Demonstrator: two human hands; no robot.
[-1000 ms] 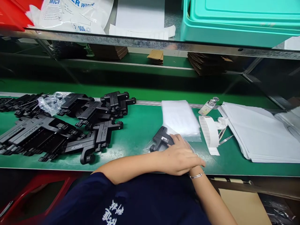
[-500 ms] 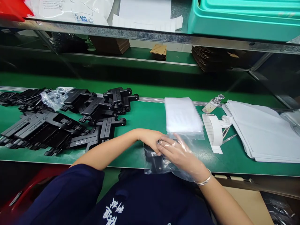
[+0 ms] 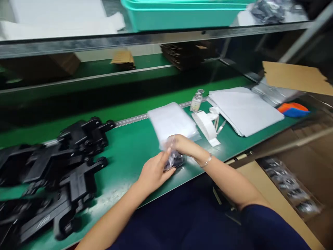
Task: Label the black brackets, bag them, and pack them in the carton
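Observation:
Both hands are on a clear plastic bag with a dark item inside, low over the front part of the green bench. My left hand is wrapped round the bag's left side, thumb on top and fingers along the lower edge. My right hand, with a bangle at the wrist, bends over the bag's upper end and grips the plastic there; its fingertips are partly hidden. The item's shape is blurred by plastic and motion. Just behind the hands lies a stack of clear flat bags.
Black plastic brackets are piled at the left. Right of the bags stand a small bottle, a curled label strip and white sheets. A shelf with a teal bin crosses above. Bagged parts fill a carton at lower right.
The view has swung to the right. The bag, spread flat with its dark content showing before, is now bunched up between both hands. My left hand has shifted to its left side.

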